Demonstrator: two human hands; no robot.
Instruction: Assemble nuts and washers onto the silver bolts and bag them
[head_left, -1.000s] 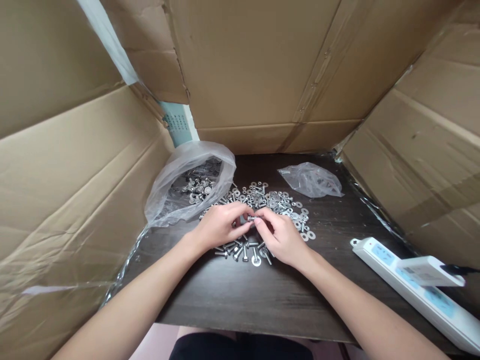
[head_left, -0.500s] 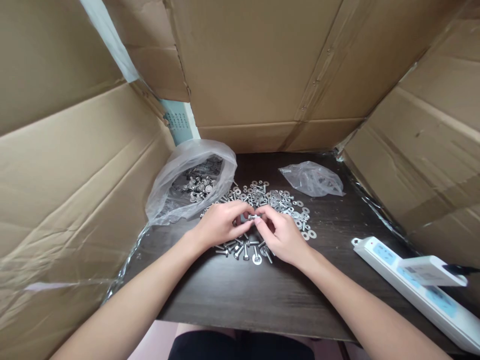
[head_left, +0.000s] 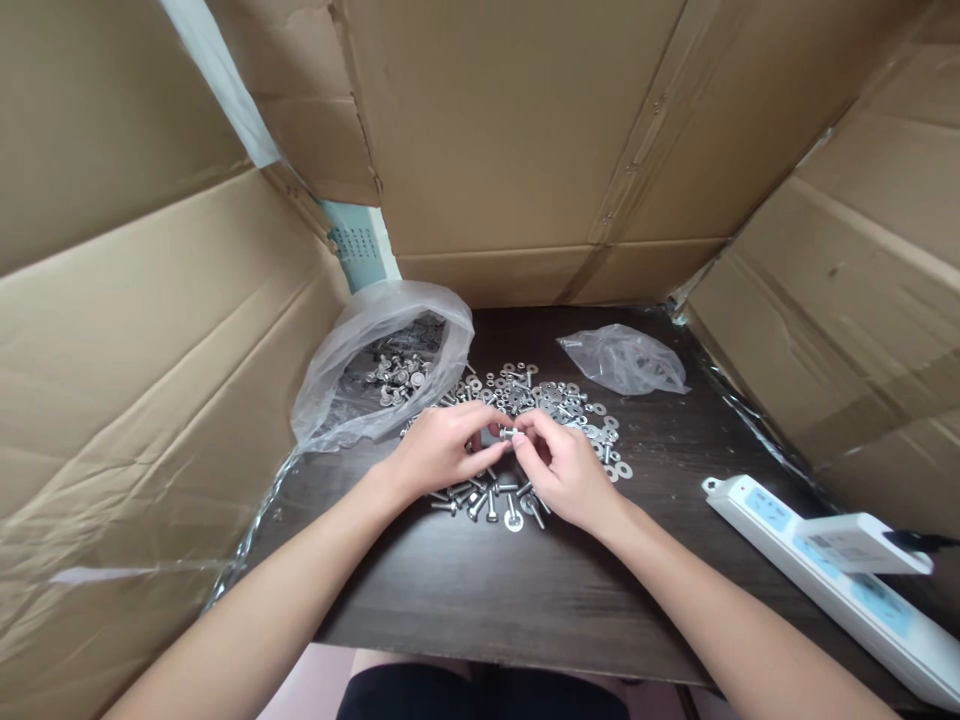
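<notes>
The right hand [head_left: 566, 470] pinches a small metal bolt [head_left: 508, 434] above the desk [head_left: 450, 590], while the left hand [head_left: 446, 445] curls its fingertips narrowly around the other end, probably to keep the piece steady; whether they grip it, I cannot tell. The loose bolts [head_left: 491, 505] and the washers [head_left: 622, 469] lie near both hands, presumably for short reaches. Fingers hide part of the held bolt, making any fitted nut hard to confirm, and the hands cover part of the pile.

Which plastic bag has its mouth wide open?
The bigger bag on the left, with metal pieces showing inside. Its round opening gapes, while the smaller bag on the right lies crumpled.
</notes>
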